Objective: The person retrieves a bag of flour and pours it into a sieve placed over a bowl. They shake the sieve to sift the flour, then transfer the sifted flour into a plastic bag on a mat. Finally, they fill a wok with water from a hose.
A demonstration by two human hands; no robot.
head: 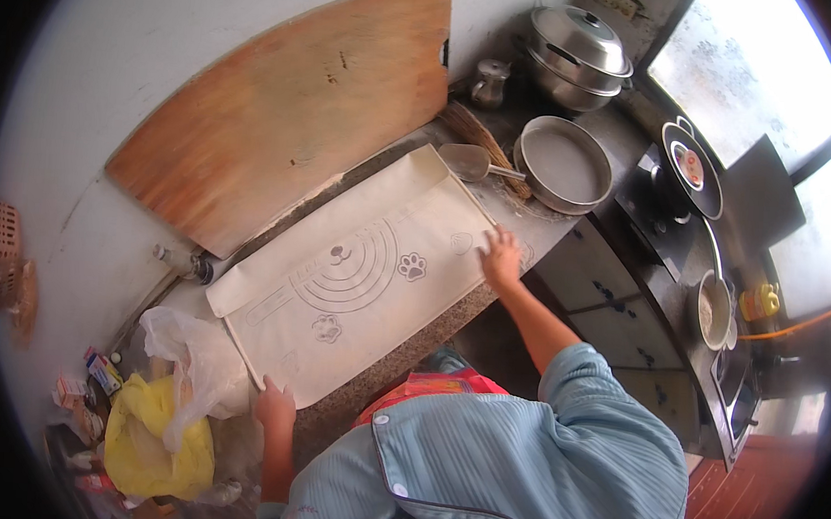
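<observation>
A pale pastry mat (358, 278) printed with paw prints and curved rings lies across the countertop, its far edge bent up towards a wooden board. My left hand (276, 404) is at the mat's near left corner, its fingers at the edge; whether they pinch it is hard to tell. At the right edge of the mat rests my right hand (500, 258), fingers somewhat spread, and its grip is also unclear. Past the mat's far right corner are a metal scoop (465, 161), a straw brush (480, 132) and a round metal pan (565, 165).
The large wooden board (304, 98) leans on the wall. Yellow and clear plastic bags (159, 436) crowd the left, near a glass bottle (184, 263). A lidded steamer pot (579, 56) stands at the back; a wok (705, 183) and a saucepan (710, 310) are on the right.
</observation>
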